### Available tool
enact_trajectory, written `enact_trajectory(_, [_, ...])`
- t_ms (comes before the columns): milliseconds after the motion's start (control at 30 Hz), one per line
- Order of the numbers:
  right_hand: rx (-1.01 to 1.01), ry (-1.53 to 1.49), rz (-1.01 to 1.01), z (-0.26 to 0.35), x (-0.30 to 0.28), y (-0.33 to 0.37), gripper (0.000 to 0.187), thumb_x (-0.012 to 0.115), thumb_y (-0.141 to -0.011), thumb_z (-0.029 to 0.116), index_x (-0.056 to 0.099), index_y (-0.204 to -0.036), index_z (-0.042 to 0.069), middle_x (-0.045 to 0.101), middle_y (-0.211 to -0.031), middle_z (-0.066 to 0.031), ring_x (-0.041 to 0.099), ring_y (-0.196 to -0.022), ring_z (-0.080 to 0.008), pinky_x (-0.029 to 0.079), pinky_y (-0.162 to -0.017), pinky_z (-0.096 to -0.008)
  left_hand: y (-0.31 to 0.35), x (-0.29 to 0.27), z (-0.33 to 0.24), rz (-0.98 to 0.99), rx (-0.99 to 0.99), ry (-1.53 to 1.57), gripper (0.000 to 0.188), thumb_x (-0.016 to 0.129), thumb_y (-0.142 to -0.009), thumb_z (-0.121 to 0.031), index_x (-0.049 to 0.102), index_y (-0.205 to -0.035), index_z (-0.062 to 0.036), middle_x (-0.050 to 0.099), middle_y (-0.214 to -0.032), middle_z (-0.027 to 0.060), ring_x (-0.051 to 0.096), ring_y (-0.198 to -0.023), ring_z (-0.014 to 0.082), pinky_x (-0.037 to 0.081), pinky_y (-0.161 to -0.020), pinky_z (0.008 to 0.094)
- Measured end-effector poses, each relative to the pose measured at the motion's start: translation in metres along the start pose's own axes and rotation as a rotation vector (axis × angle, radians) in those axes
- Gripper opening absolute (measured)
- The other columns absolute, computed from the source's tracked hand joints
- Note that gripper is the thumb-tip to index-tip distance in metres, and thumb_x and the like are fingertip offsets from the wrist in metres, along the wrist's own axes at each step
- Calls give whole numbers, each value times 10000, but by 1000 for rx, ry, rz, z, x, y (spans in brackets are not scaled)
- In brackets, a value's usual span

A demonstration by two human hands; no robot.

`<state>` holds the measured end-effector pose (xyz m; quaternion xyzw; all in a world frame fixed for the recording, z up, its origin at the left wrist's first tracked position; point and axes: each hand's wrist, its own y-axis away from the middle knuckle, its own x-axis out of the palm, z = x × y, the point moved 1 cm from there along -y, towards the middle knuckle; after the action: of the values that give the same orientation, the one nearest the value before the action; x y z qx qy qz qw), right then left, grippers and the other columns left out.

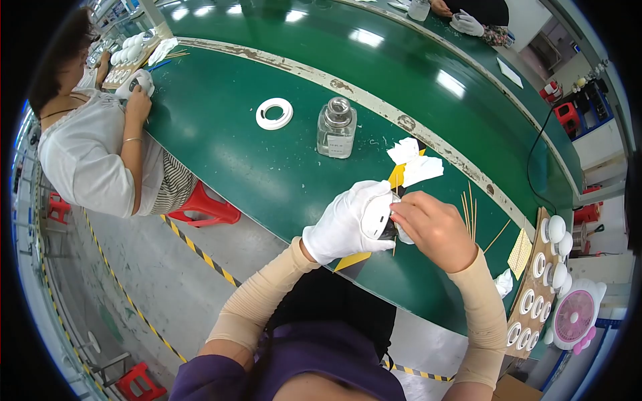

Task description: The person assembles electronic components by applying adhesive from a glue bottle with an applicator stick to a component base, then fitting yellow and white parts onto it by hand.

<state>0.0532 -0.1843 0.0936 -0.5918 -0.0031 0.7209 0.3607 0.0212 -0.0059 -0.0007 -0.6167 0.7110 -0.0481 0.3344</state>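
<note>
Your left hand (342,224), in a white cloth glove with a beige sleeve at the forearm, is at the centre of the frame, closed around a white rounded plastic housing with a dark part at its lower side (374,218). The housing is held above the near edge of the green-topped workbench (267,177). Your right hand (438,230), bare, with a matching sleeve, is just right of centre; its fingers are bent and drawn together against the right side of the housing. Whether they grip a tool cannot be told, as the fingers hide it.

Directly above your hands are crumpled white tissues (422,171) beside a yellow-and-black tape strip (396,176). Above centre stands an upright clear glass bottle with a pale label (336,130); to its left a flat white plastic ring (275,125) lies apart.

To the right of your right hand are several thin wooden sticks (471,210) and a pale yellow perforated sheet (519,254). At the right of the frame, a brown board (530,283) bears white rings and domed white parts, near a pink-and-white fan (575,314).

At upper left, a co-worker in a white top (93,160) handles a white part.
</note>
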Motion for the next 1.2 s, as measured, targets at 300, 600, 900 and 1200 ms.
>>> enact_trajectory(300, [247, -202, 21, -11, 11, -3, 78, 680, -818, 56, 654, -856, -7, 631, -815, -123, 636, -699, -281, 523, -625, -350, 1, 1, -1, -41, 11, -50, 932, 914, -567, -280, 422, -1314, -18, 530, -1207, 185, 554, -1116, 351, 463, -947, 397])
enact_trajectory(600, [431, -272, 114, -15, 3, -7, 141, 703, -808, 116, 711, -859, -15, 642, -788, -139, 627, -679, -293, 499, -622, -346, -1, 2, -4, -71, 36, -35, 864, 896, -596, -288, 446, -1286, -29, 539, -1181, 191, 569, -1082, 351, 476, -930, 396])
enact_trajectory(900, [304, -244, 133, -10, -1, -12, 130, 672, -825, 111, 709, -821, -14, 644, -795, -158, 631, -693, -330, 507, -636, -380, -1, 0, -1, -34, 50, 12, 827, 885, -592, -241, 469, -1280, -51, 540, -1219, 169, 559, -1104, 352, 471, -944, 396])
enact_trajectory(1200, [298, -180, 99, -2, 2, -7, 109, 672, -827, 58, 702, -895, -22, 664, -830, -150, 640, -693, -300, 511, -639, -334, -3, -3, -3, -2, 61, 19, 799, 870, -595, -205, 478, -1281, -82, 534, -1230, 161, 546, -1131, 346, 466, -955, 396])
